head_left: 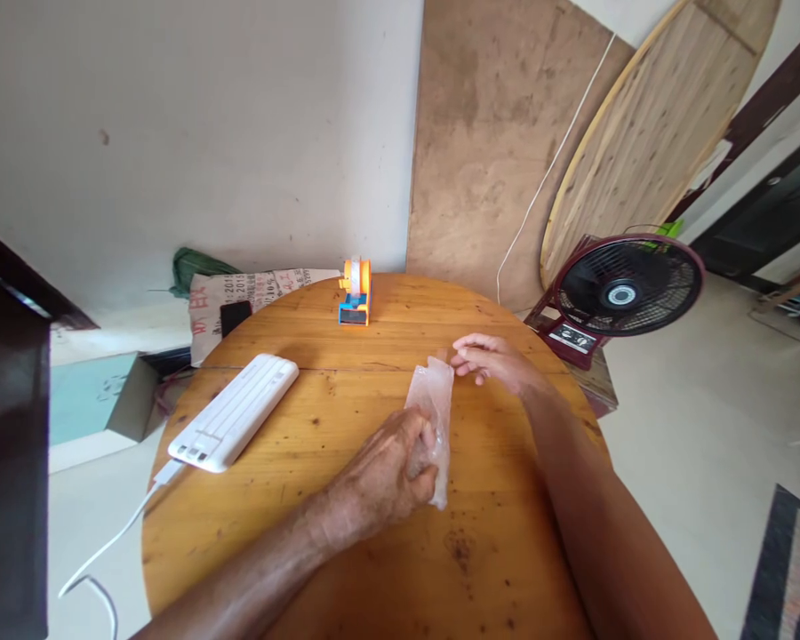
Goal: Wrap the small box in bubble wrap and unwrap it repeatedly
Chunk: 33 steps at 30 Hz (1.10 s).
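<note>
head: left hand on plastic packet, "2015" on sheet

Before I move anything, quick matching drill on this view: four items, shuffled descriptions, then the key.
Items
1. Tape dispenser
2. Power bank
3. Translucent plastic packet
4. Electric fan

Descriptions
A. Beneath the fingers of the left hand
B. Dark red and black, off the table
C. Orange and blue, near the table's far edge
D. White, with a cable plug at its near end

Pairs: 1-C, 2-D, 3-A, 4-B
</note>
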Motion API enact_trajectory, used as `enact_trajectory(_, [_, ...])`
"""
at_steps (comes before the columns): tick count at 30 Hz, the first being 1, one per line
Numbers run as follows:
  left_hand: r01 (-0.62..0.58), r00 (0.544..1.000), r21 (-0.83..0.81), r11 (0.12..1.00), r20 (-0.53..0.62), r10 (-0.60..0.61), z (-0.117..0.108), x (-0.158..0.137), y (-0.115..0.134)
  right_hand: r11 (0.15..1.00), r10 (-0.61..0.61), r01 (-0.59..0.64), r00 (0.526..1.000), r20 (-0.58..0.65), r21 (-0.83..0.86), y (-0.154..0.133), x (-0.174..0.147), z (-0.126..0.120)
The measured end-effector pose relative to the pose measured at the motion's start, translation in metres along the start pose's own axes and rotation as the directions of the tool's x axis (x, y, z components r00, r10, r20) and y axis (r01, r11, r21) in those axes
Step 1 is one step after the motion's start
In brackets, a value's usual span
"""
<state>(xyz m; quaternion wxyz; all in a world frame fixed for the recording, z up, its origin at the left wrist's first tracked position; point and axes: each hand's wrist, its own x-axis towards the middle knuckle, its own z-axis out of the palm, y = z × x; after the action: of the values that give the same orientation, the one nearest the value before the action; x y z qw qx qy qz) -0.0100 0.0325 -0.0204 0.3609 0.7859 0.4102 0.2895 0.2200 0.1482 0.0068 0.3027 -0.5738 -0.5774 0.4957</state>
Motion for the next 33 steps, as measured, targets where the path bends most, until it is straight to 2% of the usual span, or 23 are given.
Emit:
enact_trajectory(3, [0.002,1.000,0.001,1.000,0.007,-0.002,0.000,0.001,0.000,0.989,0.111,-0.087,0.970,0.218,-0.118,-0.013,-0.017,-0.014])
enact_trajectory(5, [0.005,1.000,0.000,1.000,0.012,-0.005,0.000,0.001,0.000,0.981,0.133,-0.081,0.943,0.306,-0.177,-0.015,-0.021,-0.011])
enact_trajectory(7, [0.006,1.000,0.003,1.000,0.013,-0.006,0.000,0.001,0.000,0.982,0.115,-0.053,0.933,0.341,-0.184,-0.012,-0.018,-0.001])
enact_trajectory(12, [0.028,0.999,0.025,0.999,0.017,-0.028,0.001,-0.001,-0.001,0.987,0.029,0.000,0.984,0.177,-0.161,0.005,0.001,0.028])
enact_trajectory(16, [0.047,0.999,0.043,0.998,0.007,-0.048,0.002,-0.001,0.000,0.986,-0.019,0.049,0.984,0.178,-0.161,0.012,0.008,0.033])
enact_trajectory(20, [-0.094,0.995,0.179,0.979,-0.028,0.100,0.000,0.000,0.002,0.991,-0.017,0.038,0.986,0.165,-0.127,0.014,0.009,0.035])
enact_trajectory(22, [-0.192,0.980,0.289,0.938,0.004,0.199,-0.002,0.000,0.005,0.991,-0.037,0.056,0.989,0.146,-0.124,0.015,0.009,0.037])
enact_trajectory(24, [-0.246,0.968,0.356,0.902,0.044,0.247,-0.004,-0.001,0.008,0.985,-0.078,0.096,0.990,0.119,-0.147,0.015,0.010,0.039])
enact_trajectory(30, [-0.177,0.984,0.324,0.929,0.080,0.159,-0.008,-0.002,0.014,0.967,-0.155,0.170,0.984,0.091,-0.191,0.014,0.011,0.040])
enact_trajectory(33, [-0.174,0.983,0.289,0.941,0.099,0.152,-0.007,-0.002,0.011,0.963,-0.170,0.186,0.981,0.097,-0.197,0.013,0.011,0.039])
